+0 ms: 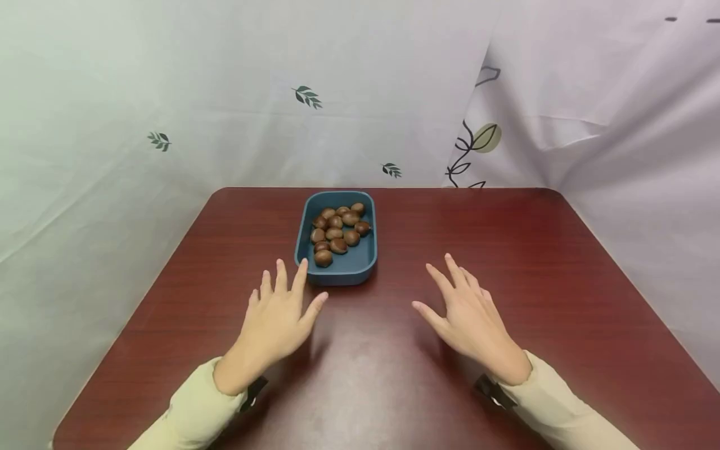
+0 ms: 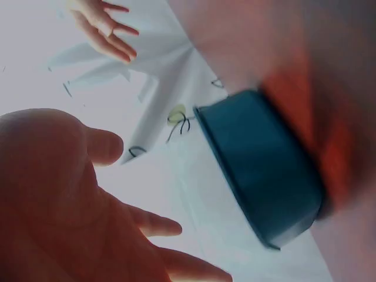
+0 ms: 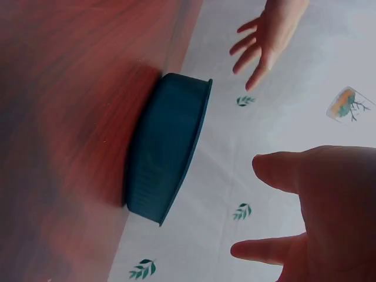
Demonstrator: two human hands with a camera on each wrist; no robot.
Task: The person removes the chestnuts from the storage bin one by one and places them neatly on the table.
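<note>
A blue rectangular tray with rounded corners stands toward the back of the table, left of its middle. Inside it lie several brown chestnuts, mostly toward its back and left. My left hand hovers over the table just in front of the tray's near left corner, fingers spread, holding nothing. To the right of the tray and nearer to me, my right hand is also held above the table with fingers apart and nothing in it. Both wrist views show the tray's outer side, its contents hidden by the wall.
The dark red wooden table has rounded corners. A white cloth with leaf prints hangs behind it and along both sides. A dark strap with a small device sits under each wrist, at the cream sleeves.
</note>
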